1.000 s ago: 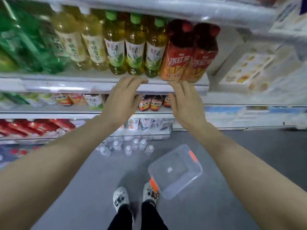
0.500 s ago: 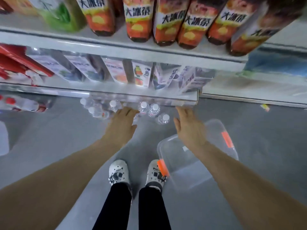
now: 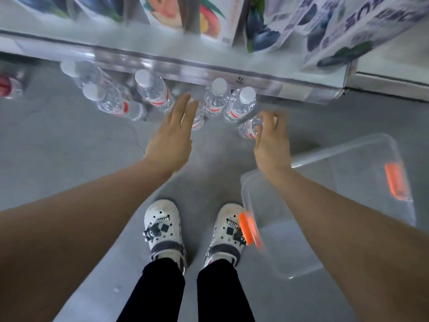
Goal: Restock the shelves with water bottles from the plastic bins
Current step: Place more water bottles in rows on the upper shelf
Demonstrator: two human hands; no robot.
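From the head camera I look straight down at both of my arms reaching toward the floor [image 3: 69, 159]. My left hand [image 3: 170, 138] is released, its fingers [image 3: 183, 108] straight and together, holding nothing; the tips lie over a water bottle [image 3: 197, 119] mostly hidden behind them, and I cannot tell whether they touch it. My right hand [image 3: 270, 141] has its fingers [image 3: 267, 119] curled around the top of another water bottle [image 3: 249, 129], grasping it; that bottle stands on the floor just left of those fingers.

Beyond both sets of fingertips, more water bottles [image 3: 217, 98] with white caps and red-banded labels stand on the floor, partly under the front edge of the lowest shelf [image 3: 162, 61]. Further ones [image 3: 111, 101] sit to the left of my left fingers. Cartons [image 3: 210, 19] with fruit pictures stand on that shelf, blurred.

Below and right of my right fingers, the clear plastic bin [image 3: 348, 159] with orange latches rests on the floor, tilted, beside my right shoe [image 3: 228, 231]. My left shoe [image 3: 162, 226] stands next to it.
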